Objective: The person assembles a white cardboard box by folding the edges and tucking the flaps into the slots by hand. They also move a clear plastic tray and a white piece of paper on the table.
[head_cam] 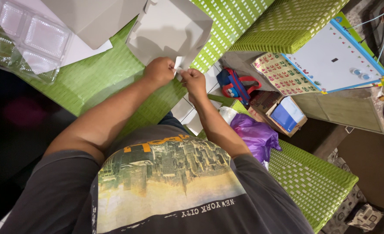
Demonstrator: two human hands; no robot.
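Green desk [92, 82] spread under and beyond both hands. Grey box [170, 32], flat and unfolded, lay just past the fingers, touching them at its near edge. Clear tray [31, 39] sat well off beside the left hand [158, 70]. Purple bag [255, 134] lay behind the right hand [193, 81]. Both hands' fingers pinched together on a small white tab [177, 65] at the box's edge.
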